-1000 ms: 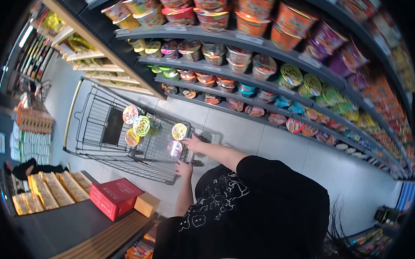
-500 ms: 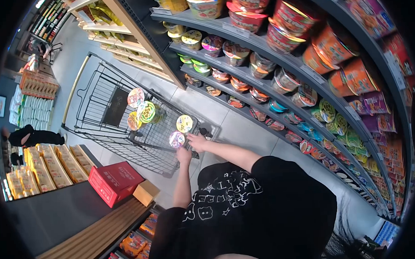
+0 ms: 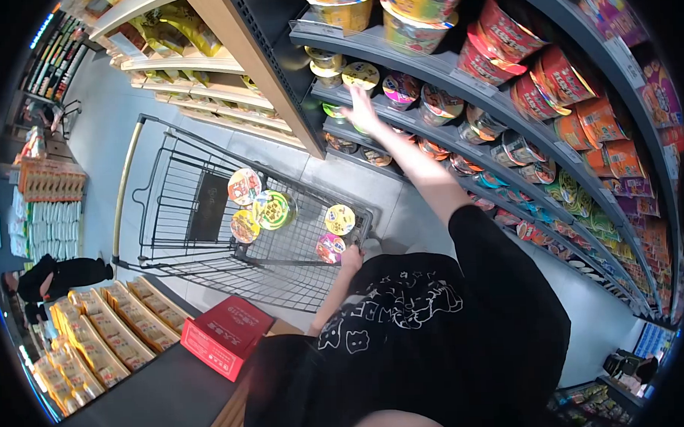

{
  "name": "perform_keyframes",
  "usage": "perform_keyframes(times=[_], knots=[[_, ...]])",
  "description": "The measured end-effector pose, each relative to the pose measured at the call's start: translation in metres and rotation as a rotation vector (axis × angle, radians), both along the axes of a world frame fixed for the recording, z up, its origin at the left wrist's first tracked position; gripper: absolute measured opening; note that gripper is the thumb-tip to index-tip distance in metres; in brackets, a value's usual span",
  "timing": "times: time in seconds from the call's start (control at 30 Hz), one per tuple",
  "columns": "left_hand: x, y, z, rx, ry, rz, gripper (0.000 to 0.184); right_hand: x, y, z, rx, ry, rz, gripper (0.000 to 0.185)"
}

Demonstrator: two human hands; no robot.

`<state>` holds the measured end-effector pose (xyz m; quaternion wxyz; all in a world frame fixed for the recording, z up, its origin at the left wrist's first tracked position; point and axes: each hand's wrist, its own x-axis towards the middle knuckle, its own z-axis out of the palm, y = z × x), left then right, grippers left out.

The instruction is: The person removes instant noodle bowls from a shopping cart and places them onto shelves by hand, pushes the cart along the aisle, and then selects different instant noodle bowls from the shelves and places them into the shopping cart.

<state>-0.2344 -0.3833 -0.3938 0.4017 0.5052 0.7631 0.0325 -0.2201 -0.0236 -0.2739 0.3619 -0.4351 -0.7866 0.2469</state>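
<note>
My right hand (image 3: pixel 360 109) reaches to the shelf at the upper middle, fingers spread and holding nothing. Its fingertips are beside a yellow-lidded noodle cup (image 3: pixel 361 75) and above a green noodle cup (image 3: pixel 332 109); contact is unclear. My left hand (image 3: pixel 351 258) is closed on the front rim of the shopping cart (image 3: pixel 175 129), near a purple-lidded noodle cup (image 3: pixel 330 248). Another yellow-lidded noodle cup (image 3: pixel 340 219) is just behind that one. Farther back in the cart are a large green-lidded noodle cup (image 3: pixel 272 209), a red-and-white lidded cup (image 3: pixel 245 187) and an orange-yellow lidded cup (image 3: pixel 244 227).
Curved shelves (image 3: pixel 427 60) of instant noodles run along the right. A wooden rack (image 3: pixel 254 58) stands beyond the cart. At lower left, a red box (image 3: pixel 226 336) sits on a counter near yellow packets (image 3: pixel 82 328). A person in black (image 3: pixel 62 277) is at far left.
My right hand has left the cups at the cart's front and stretched up to the shelf. My left hand has shifted to the cart's rim. The view has moved slightly.
</note>
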Motion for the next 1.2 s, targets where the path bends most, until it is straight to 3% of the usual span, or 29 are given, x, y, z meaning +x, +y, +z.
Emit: perform_keyframes(times=[0.03, 0.07, 0.1, 0.17, 0.2, 0.3, 0.53, 0.63, 0.67, 0.7, 0.77, 0.8, 0.83, 0.87, 0.9, 0.93, 1.0, 1.03, 1.07, 1.1, 1.17, 1.2], knots=[[-0.004, -0.001, 0.0, 0.01, -0.032, -0.006, 0.025, -0.014, 0.024, 0.016, -0.08, 0.089, -0.059, 0.068], [-0.011, 0.001, 0.017, 0.077, -0.101, 0.048, 0.032, -0.027, 0.041, 0.042, -0.306, -0.073, -0.178, 0.073], [-0.018, 0.002, 0.014, 0.075, -0.108, 0.046, 0.032, -0.032, 0.061, 0.059, -0.366, -0.069, -0.078, 0.069], [-0.034, 0.008, 0.003, -0.049, -0.268, -0.062, 0.033, -0.054, 0.114, 0.031, -0.474, -0.256, -0.088, 0.06], [-0.038, 0.011, 0.0, -0.055, -0.287, -0.12, 0.038, -0.059, 0.119, 0.042, -0.513, -0.285, -0.075, 0.065], [-0.041, 0.016, -0.01, -0.095, -0.376, -0.015, 0.047, -0.07, 0.138, 0.041, -0.591, -0.341, -0.037, 0.066], [-0.044, 0.018, -0.019, -0.022, -0.341, -0.146, 0.053, -0.08, 0.161, 0.011, -0.709, -0.2, -0.005, 0.066], [-0.042, 0.017, -0.013, -0.025, -0.281, -0.164, 0.053, -0.077, 0.161, -0.011, -0.736, 0.038, 0.009, 0.066], [-0.041, 0.016, -0.01, 0.025, -0.296, -0.124, 0.047, -0.072, 0.142, -0.003, -0.667, 0.191, -0.036, 0.066], [-0.041, 0.016, -0.007, 0.012, -0.299, -0.136, 0.047, -0.066, 0.116, 0.003, -0.32, 0.461, -0.196, 0.062], [-0.045, 0.017, -0.016, 0.128, -0.351, -0.067, 0.037, -0.035, 0.077, 0.006, -0.352, 0.508, -0.109, 0.057], [-0.047, 0.019, -0.03, 0.111, -0.3, -0.152, 0.03, -0.021, 0.061, -0.008, -0.18, 0.483, -0.111, 0.052], [-0.05, 0.022, -0.02, 0.161, -0.344, -0.056, 0.029, -0.003, 0.021, 0.0, -0.113, 0.51, -0.118, 0.05], [-0.052, 0.03, 0.001, 0.208, -0.388, 0.04, 0.028, 0.015, -0.01, 0.017, -0.248, 0.518, 0.001, 0.052], [-0.053, 0.038, 0.019, 0.222, -0.382, 0.077, 0.026, 0.036, -0.051, 0.038, -0.618, 0.753, 0.121, 0.058], [-0.053, 0.041, 0.001, 0.339, -0.38, 0.08, 0.026, 0.056, -0.076, 0.036, -0.583, 0.629, 0.133, 0.063], [-0.049, 0.072, 0.08, 0.288, -0.429, 0.135, 0.028, 0.091, -0.125, 0.034, -0.926, 0.737, 0.023, 0.063], [-0.045, 0.082, 0.075, 0.476, -0.555, 0.16, 0.025, 0.105, -0.149, 0.043, -0.946, 0.75, -0.006, 0.056], [-0.041, 0.091, 0.09, 0.367, -0.733, 0.254, 0.024, 0.118, -0.173, 0.052, -0.969, 0.857, -0.03, 0.052], [-0.031, 0.101, 0.105, 0.361, -1.095, 0.444, 0.031, 0.127, -0.191, 0.061, -0.98, 0.962, -0.049, 0.048], [-0.017, 0.114, 0.151, 0.084, -1.507, 0.539, 0.043, 0.141, -0.216, 0.074, -1.007, 1.092, -0.103, 0.048], [-0.007, 0.114, 0.167, 0.061, -1.507, 0.527, 0.043, 0.149, -0.228, 0.077, -1.051, 1.204, -0.144, 0.049]])
